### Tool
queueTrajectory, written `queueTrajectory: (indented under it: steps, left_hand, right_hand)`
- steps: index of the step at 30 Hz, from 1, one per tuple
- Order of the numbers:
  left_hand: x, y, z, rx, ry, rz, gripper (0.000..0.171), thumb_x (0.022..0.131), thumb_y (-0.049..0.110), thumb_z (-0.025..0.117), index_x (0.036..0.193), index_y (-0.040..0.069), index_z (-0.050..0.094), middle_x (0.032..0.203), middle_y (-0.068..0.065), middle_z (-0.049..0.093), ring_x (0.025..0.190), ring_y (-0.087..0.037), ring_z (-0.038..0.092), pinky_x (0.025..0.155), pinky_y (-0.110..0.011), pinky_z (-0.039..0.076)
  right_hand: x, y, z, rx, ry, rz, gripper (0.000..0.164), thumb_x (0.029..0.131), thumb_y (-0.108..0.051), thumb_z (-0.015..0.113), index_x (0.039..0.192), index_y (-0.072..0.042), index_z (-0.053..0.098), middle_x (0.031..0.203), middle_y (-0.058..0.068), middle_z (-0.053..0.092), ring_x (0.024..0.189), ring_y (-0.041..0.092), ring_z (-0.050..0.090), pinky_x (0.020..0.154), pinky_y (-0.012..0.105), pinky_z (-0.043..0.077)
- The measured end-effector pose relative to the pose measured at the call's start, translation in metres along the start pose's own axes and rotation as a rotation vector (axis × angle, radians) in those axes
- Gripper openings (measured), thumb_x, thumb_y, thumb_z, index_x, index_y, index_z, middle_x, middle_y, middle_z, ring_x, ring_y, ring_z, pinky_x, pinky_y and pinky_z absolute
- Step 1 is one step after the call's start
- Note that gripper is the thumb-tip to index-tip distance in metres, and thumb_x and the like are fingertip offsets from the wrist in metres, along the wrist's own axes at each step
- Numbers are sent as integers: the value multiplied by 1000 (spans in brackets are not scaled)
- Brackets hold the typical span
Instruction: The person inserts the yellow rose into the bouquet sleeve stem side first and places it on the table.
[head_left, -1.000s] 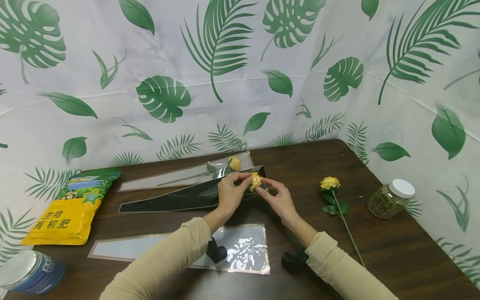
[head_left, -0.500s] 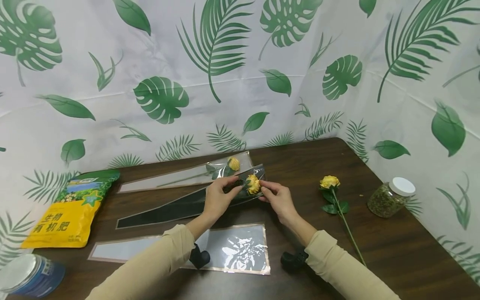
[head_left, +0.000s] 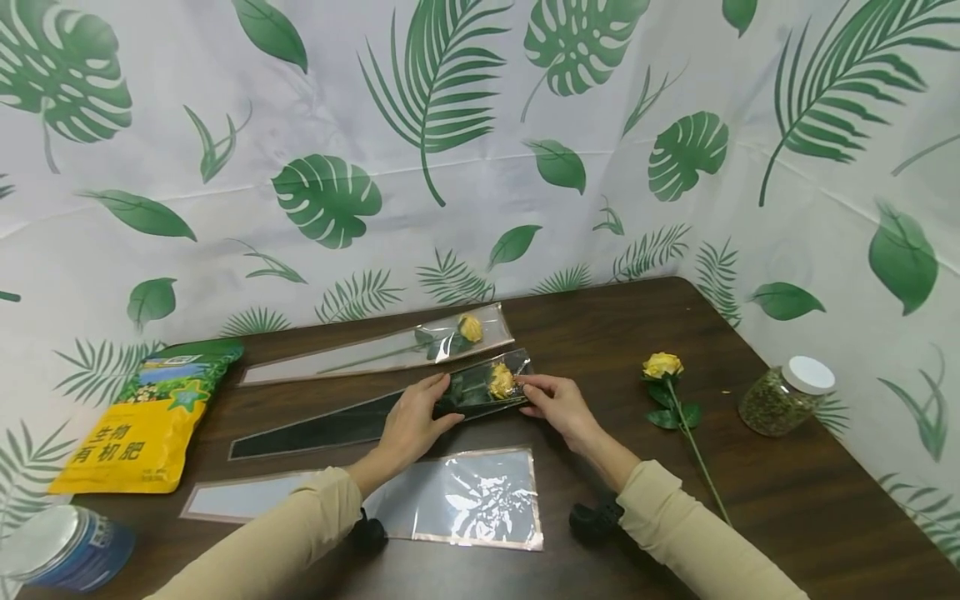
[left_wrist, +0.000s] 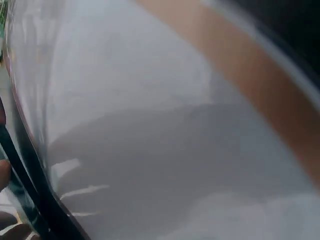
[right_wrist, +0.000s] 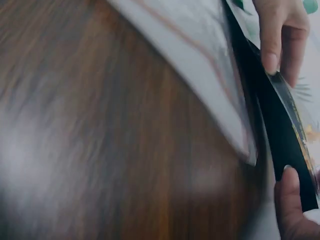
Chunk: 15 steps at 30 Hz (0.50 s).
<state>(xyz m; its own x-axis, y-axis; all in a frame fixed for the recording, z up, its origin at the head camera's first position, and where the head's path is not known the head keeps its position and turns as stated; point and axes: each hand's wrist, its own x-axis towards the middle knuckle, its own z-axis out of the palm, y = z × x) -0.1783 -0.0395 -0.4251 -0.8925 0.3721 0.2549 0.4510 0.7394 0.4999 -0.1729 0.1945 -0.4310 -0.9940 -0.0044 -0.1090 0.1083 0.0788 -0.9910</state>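
left hand (head_left: 414,421), half-spread, and right hand (head_left: 557,408), pinching, held the black sleeve (head_left: 322,429), stretched left to right; the yellow rose (head_left: 501,381) inside lay nearer the right hand.

Around the middle of your table (head_left: 600,321), whose dark wood-grain top has a dull sheen, your black wrapper (head_left: 322,429) is thin plastic film, glossy and clear over its front. The yellow rose (head_left: 501,382) inside looks like soft, ruffled cloth. Toward seven o'clock, your pale wrapper (head_left: 487,500) throws crinkled glare inside a shiny coppery border. At nine, the yellow bag (head_left: 123,446) is smooth, lightly glossy plastic; at eight, the tin's lid (head_left: 37,533) looks like silvery metal. At three, your jar (head_left: 768,404) is clear and shiny, its white cap (head_left: 808,375) smooth plastic. Your shirt cuffs (head_left: 651,493) are matt cloth.
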Motion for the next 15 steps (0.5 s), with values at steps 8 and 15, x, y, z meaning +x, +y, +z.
queueTrajectory:
  steps: [8, 15]
  left_hand:
    - [-2, -11, -3, 113, -117, 10, 52, 84, 31, 69, 123, -3, 59, 130, -20, 56, 112, -37, 57, 88, -48, 48]
    - [0, -21, -7, 187, -120, 44, 48, 82, 29, 72, 117, -4, 63, 127, -23, 57, 99, -39, 63, 75, -46, 53]
  right_hand:
    - [-5, 0, -16, -255, 107, -28, 16, 89, -6, 63, 94, 8, 57, 103, 19, 51, 67, 16, 60, 60, 31, 56]
    - [-8, -1, -27, -502, 83, -55, 16, 87, -14, 66, 83, 1, 63, 90, 14, 61, 59, 16, 55, 49, 29, 52]
